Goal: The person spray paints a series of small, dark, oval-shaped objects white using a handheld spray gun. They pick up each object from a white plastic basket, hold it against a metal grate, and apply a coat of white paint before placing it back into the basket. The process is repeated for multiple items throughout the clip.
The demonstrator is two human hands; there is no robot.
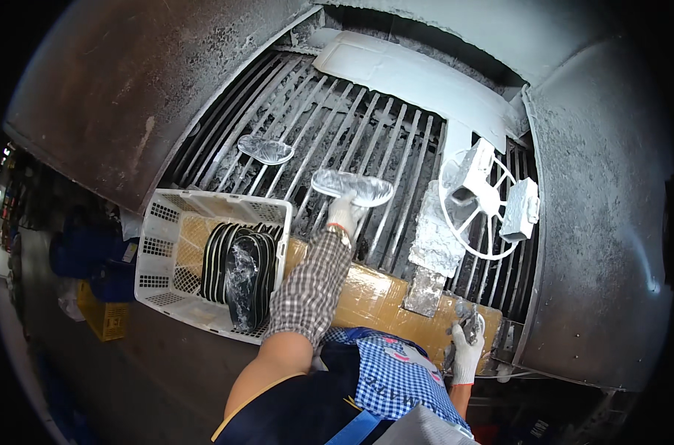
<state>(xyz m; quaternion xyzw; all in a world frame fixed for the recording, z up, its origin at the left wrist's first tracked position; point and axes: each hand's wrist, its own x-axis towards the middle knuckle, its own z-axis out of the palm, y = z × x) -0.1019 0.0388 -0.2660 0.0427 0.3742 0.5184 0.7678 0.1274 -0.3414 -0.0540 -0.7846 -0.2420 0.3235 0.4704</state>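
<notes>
My left hand (344,213), in a white glove with a checked sleeve, reaches forward and grips a clear-wrapped, pale shoe sole (352,187) lying across the metal bar grate (396,141). A second similar sole (265,150) rests on the bars further left, apart from my hand. My right hand (467,354), also in a white glove, is low at the right. It is closed around a small grey paint-crusted tool (468,322) near the end of the tan, tape-covered ledge (374,293). What kind of tool it is cannot be made out.
A white plastic basket (166,245) with several black soles (240,271) on edge stands left of my arm. A white-crusted wheel fixture with blocks (479,199) sits on the grate at right. Curved, grimy metal walls (604,222) enclose the grate. A yellow crate (103,317) stands on the floor at left.
</notes>
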